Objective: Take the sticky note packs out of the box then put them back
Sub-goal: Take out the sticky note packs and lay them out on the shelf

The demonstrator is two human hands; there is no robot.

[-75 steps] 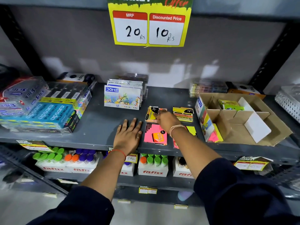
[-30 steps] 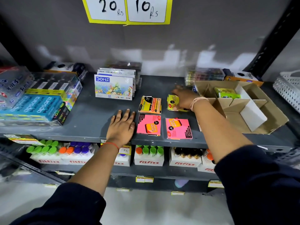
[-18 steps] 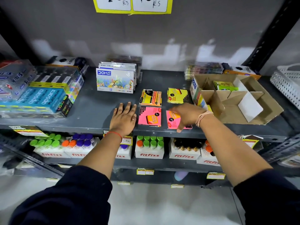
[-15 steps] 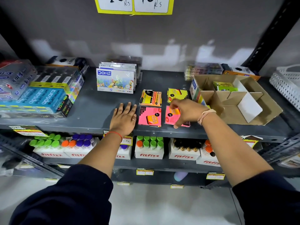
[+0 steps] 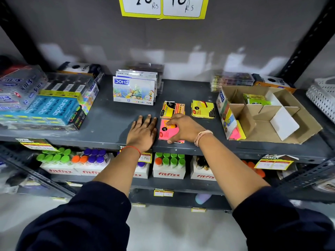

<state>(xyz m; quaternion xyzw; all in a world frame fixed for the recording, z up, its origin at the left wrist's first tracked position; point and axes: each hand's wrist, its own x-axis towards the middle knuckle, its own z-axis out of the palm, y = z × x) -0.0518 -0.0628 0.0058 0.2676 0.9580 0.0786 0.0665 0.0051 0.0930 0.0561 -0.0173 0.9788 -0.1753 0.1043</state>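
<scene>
My right hand (image 5: 184, 128) grips a pink sticky note pack (image 5: 167, 133) near the front edge of the grey shelf (image 5: 112, 122); a second pink edge shows beneath it. My left hand (image 5: 143, 132) lies flat and open on the shelf, just left of that pack. Behind them lie a yellow-orange pack (image 5: 172, 109) and a yellow pack (image 5: 203, 109). The open cardboard box (image 5: 306, 127) with dividers stands to the right. A green pack (image 5: 255, 99) sits in its back compartment, and neon notes (image 5: 237, 132) stick out of its front left corner.
A row of DOMS colour boxes (image 5: 134, 90) stands behind my left hand. Wrapped pencil packs (image 5: 49, 109) fill the shelf's left side. A white basket (image 5: 322, 98) is at the far right. Fitfizz bottle cartons (image 5: 168, 165) line the shelf below.
My right hand took hold of the right pink pack and carried it left, over the other pink pack. The spot where it lay is now bare. My left hand stayed put.
</scene>
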